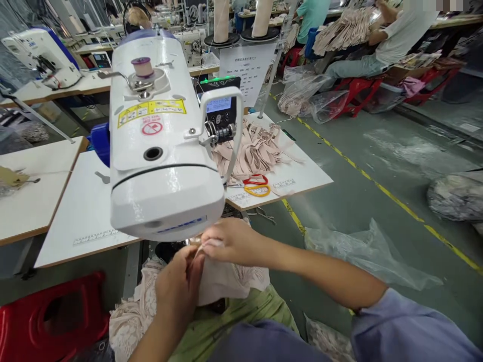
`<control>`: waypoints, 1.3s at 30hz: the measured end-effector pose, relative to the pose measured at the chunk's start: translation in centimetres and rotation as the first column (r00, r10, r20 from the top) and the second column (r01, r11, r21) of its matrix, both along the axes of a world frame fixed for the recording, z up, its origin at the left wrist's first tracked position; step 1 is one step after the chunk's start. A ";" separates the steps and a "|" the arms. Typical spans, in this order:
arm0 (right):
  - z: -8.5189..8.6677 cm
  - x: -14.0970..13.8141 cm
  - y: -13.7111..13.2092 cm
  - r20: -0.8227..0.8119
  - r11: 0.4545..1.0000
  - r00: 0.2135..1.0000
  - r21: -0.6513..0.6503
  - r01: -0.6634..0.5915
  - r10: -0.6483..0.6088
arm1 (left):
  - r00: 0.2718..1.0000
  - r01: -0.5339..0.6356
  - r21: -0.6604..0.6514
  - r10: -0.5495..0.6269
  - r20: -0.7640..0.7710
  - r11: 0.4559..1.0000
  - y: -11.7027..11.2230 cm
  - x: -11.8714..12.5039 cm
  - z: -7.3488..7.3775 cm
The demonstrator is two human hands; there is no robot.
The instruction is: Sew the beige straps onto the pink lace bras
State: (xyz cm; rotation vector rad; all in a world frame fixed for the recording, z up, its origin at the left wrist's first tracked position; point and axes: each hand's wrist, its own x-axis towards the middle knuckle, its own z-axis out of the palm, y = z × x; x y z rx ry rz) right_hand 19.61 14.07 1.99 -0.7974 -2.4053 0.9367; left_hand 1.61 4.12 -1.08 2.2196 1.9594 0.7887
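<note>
Both my hands are close together under the head of a white sewing machine (166,196). My left hand (179,276) pinches the edge of a pale beige fabric piece (222,284) between thumb and fingers. Just to its right, my right hand (228,241) grips the same edge with curled fingers. The piece hangs down over my lap and has a lace part at its right. The machine's needle area is hidden behind its head and my hands. More beige lace fabric (132,322) is heaped at my left side.
A pile of beige fabric strips (256,151) lies on the white table (313,176) at right, with red-and-orange-handled scissors (258,186) before it. A red stool (56,311) stands at lower left. Plastic bags (362,251) lie on the floor. Co-workers (403,40) sit behind.
</note>
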 end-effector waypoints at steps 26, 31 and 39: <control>-4.6 -0.7 -3.0 -0.155 0.885 0.927 0.281 0.372 -0.341 | 0.706 0.506 0.019 -0.401 -0.583 0.863 2.9 -4.6 0.1; -6.2 -0.5 -3.9 -0.207 0.922 0.903 -0.185 0.341 -0.376 | 0.748 0.467 0.027 -0.379 -0.544 0.884 2.9 -4.3 0.0; -5.9 -0.1 -1.3 -0.197 0.939 0.918 -0.044 0.342 -0.344 | 0.826 0.258 0.030 -0.204 -0.525 0.966 1.4 -0.9 0.1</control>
